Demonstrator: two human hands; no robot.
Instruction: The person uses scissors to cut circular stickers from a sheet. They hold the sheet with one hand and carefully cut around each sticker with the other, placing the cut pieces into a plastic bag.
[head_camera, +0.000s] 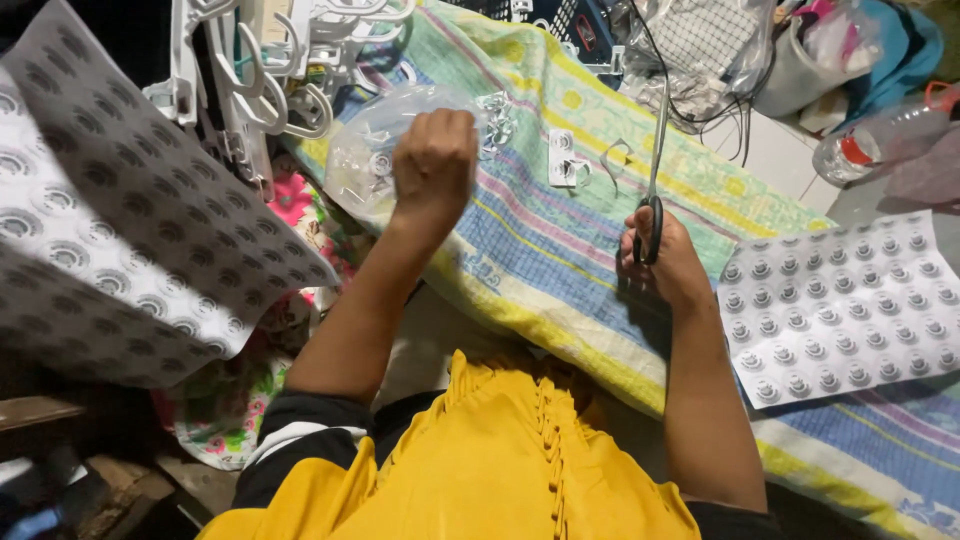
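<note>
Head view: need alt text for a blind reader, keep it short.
Seen from above, a person's left hand reaches into a clear plastic bag while the right hand holds black-handled scissors, blades pointing away, over a striped cloth. White sheets of small round parts lie to the right and left, with white plastic hangers at the top.

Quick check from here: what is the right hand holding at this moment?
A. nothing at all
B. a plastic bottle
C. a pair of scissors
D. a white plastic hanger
C: the right hand grips the dark handles of a pair of scissors, blades pointing away over the striped cloth, while the left hand is at the clear plastic bag.
</note>
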